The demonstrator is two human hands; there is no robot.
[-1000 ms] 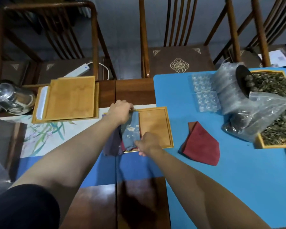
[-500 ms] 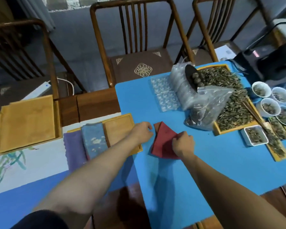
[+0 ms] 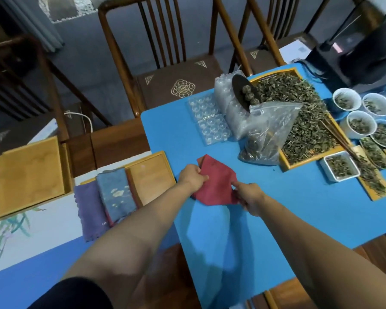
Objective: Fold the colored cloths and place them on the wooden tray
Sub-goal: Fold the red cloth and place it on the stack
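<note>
A dark red cloth [image 3: 218, 184] lies crumpled on the blue mat, right of the wooden tray [image 3: 153, 175]. My left hand [image 3: 192, 176] pinches its left edge and my right hand [image 3: 249, 196] grips its lower right corner. On the tray's left part rests a folded blue cloth with white flowers [image 3: 117, 197]. A folded purple cloth [image 3: 88, 210] lies beside it, hanging over the tray's left edge.
A larger wooden tray [image 3: 27, 177] sits at far left. Behind the red cloth are clear plastic blister packs [image 3: 210, 121], a plastic bag of tea [image 3: 265, 134], a tray of loose tea leaves [image 3: 303, 121] and several white cups [image 3: 361, 123]. Chairs stand beyond the table.
One second ago both hands were on the blue cloth at the tray. They then moved right to the red cloth and now pinch its edges; my view has shifted right.
</note>
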